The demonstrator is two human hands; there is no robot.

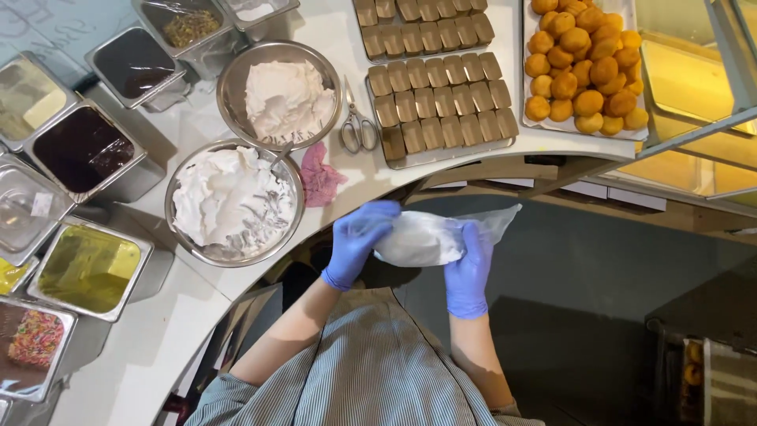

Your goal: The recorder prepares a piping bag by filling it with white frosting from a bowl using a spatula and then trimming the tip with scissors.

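My left hand (359, 238) and my right hand (468, 272) wear blue gloves and together grip a clear plastic piping bag (422, 238) full of white cream. The left hand closes around the bag's left end; the right hand wraps under its right side, where the loose plastic fans out. I hold the bag in front of my chest, just off the curved white counter (347, 43). The nearest steel bowl of white cream (233, 201) has a utensil handle sticking out.
A second cream bowl (280, 95), scissors (356, 126), a pink cloth (319, 177), trays of small brown rectangular cakes (438, 106) and a tray of golden round puffs (583, 67) lie on the counter. Steel tubs of sauces and sprinkles (83, 150) line the left.
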